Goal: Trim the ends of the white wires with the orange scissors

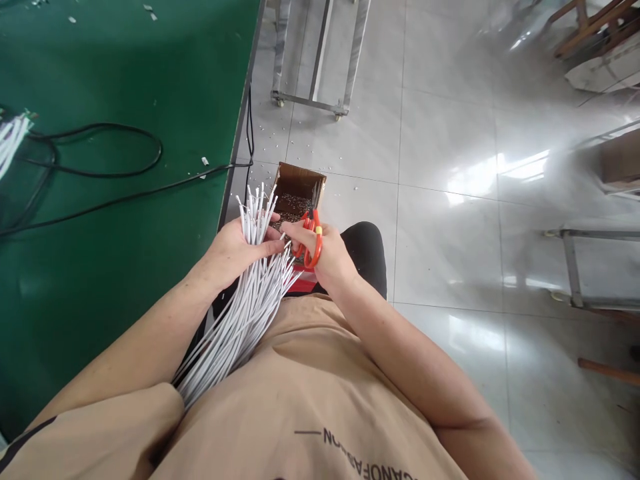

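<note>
My left hand [243,245] is closed round a thick bundle of white cables [235,320], whose cut ends fan out above the fingers. The bundle's lower part runs down across my lap. In my right hand [327,257] are red-handled scissors [314,247] with a yellow piece at the grip, their dark blades pointing away from me. My right thumb and fingertips are close to the left hand, at the cable bundle; whether they also pinch a cable end I cannot tell. Behind both hands stands an open cardboard box [300,179] with many small clippings inside.
At left is a green-topped table [195,87] carrying a black cord [125,197] and another bunch of white cables [13,143]. A metal frame on casters [315,103] stands ahead. Small scraps dot the tiled floor [440,253]. Another metal frame [573,267] is at right.
</note>
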Demonstrator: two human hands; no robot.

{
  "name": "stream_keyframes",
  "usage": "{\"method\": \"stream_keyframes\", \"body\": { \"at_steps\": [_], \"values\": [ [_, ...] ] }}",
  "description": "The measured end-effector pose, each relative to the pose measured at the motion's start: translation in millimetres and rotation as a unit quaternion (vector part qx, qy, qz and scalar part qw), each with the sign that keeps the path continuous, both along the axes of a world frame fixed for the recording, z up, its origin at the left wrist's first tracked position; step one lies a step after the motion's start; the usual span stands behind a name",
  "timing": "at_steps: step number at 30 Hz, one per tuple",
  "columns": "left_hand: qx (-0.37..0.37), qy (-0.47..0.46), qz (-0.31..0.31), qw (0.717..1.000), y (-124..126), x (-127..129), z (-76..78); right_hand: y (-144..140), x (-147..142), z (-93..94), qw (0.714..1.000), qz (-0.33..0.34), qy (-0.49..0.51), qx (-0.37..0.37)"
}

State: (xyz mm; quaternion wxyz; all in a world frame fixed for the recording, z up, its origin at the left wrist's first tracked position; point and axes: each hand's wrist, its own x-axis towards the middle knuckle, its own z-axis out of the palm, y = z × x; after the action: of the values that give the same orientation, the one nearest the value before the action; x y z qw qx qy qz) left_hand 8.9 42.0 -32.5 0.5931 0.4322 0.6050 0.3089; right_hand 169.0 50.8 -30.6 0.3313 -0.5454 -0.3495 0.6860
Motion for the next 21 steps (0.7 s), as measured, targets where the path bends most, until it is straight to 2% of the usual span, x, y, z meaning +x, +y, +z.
{"method": "stream_keyframes", "body": {
  "at_steps": [3, 5, 9, 11, 13, 16, 18, 21],
  "values": [
    [0.003, -0.035, 0.019, 0.999, 0, 1, -0.3, 0, 2, -0.6, 0.998, 0.005, 0.060, -0.025],
    [-0.010, -0.056, 0.020, 0.998, 0, 1, 0.2, -1, 3, -1.2, 0.998, 0.002, 0.062, -0.025],
    [-0.017, -0.047, 0.029, 0.998, 1, 2, 2.5, -4, 7, -3.4, 1.000, -0.014, -0.016, -0.001],
    [-0.023, -0.045, 0.039, 0.998, 1, 2, 3.9, -6, 11, -6.2, 0.994, 0.023, -0.101, 0.034],
    [-0.030, -0.049, 0.053, 0.997, 1, 2, 4.8, -8, 14, -10.0, 0.969, 0.088, -0.215, 0.086],
    [-0.028, -0.054, 0.074, 0.995, 0, 3, 5.0, -10, 18, -14.7, 0.898, 0.176, -0.367, 0.169],
    [-0.018, -0.048, 0.082, 0.995, -1, 4, 4.3, -9, 18, -15.3, 0.860, 0.217, -0.416, 0.201],
    [-0.006, -0.031, 0.084, 0.996, -1, 4, 2.3, -8, 16, -11.9, 0.837, 0.254, -0.440, 0.205]
  ]
}}
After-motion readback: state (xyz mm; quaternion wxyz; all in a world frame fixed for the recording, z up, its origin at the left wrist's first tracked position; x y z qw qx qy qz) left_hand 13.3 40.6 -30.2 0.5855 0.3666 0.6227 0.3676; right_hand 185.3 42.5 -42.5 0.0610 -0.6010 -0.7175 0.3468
